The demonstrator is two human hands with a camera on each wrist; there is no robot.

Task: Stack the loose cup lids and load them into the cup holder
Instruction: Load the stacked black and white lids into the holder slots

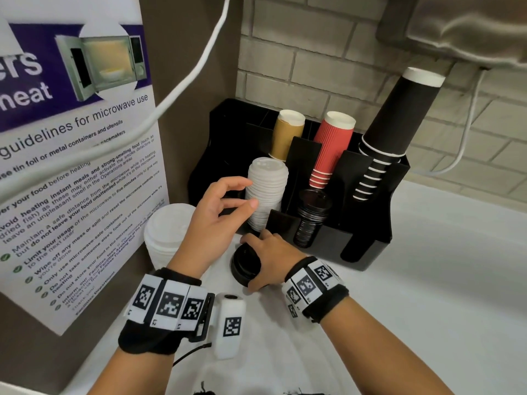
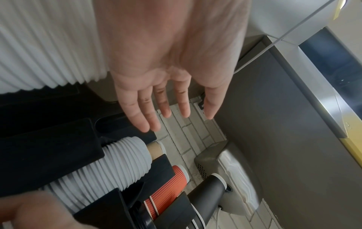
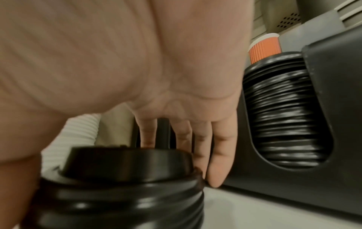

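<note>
Several glossy black ribbed lids (image 1: 244, 265), nested into a short stack on the white counter (image 1: 427, 280), sit clasped in the right hand (image 1: 272, 259) — fingers and thumb curled around the rims. Just beside the tall white lid stack (image 1: 266, 192) in the black plastic cup holder (image 1: 368, 252), the left hand (image 1: 219, 215) hovers loosely spread, empty. A wall poster (image 1: 79, 155) reads "guidelines for microwave use".

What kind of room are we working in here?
Most likely an office pantry or staff kitchenette: a poster of microwave-use guidelines hangs on the wall, a black cup holder stocked with paper cups and lids stands on a white counter, and the wall behind is brick-patterned.
</note>
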